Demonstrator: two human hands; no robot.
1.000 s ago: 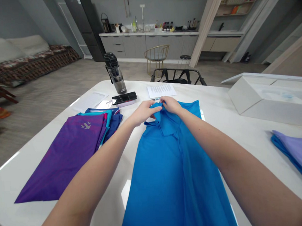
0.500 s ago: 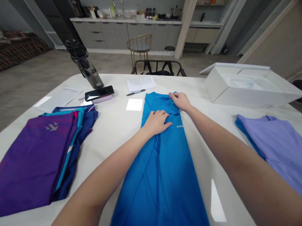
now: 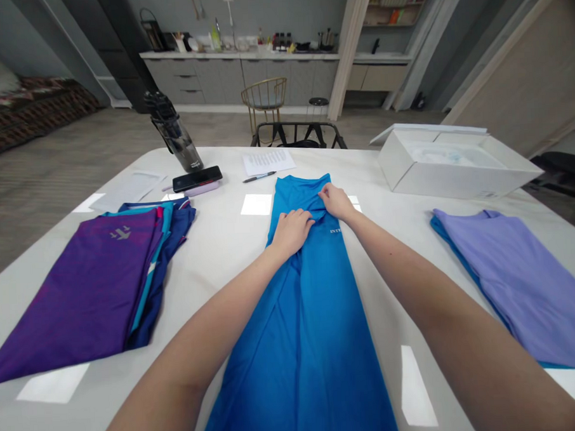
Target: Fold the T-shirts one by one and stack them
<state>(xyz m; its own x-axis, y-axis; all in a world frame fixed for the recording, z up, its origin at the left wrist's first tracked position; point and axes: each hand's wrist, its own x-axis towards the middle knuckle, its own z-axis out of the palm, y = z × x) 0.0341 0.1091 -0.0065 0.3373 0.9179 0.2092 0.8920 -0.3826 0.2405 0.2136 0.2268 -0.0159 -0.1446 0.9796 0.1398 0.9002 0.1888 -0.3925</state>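
Observation:
A blue T-shirt (image 3: 314,290), folded into a long strip, runs from the near edge up the middle of the table, with part of some white lettering showing on its right side. On its upper part rests my left hand (image 3: 292,231), palm down with the fingers laid on the cloth. My right hand (image 3: 337,200) pinches a bit of the shirt's fabric near the top right, and small creases gather between the two hands. The pinched cloth itself is mostly hidden by the fingertips.
Folded shirts, a purple one (image 3: 95,281) on top, lie at left. A lavender shirt (image 3: 523,281) over a blue one lies at right. Behind stand a white box (image 3: 457,176) and a dark bottle (image 3: 179,137), with a phone (image 3: 197,179), pen (image 3: 260,176) and printed sheet (image 3: 268,161).
My right hand has moved from the shirt's top edge slightly inward and down, pinching the fabric. My left hand stays on the cloth. The view has tilted up a little.

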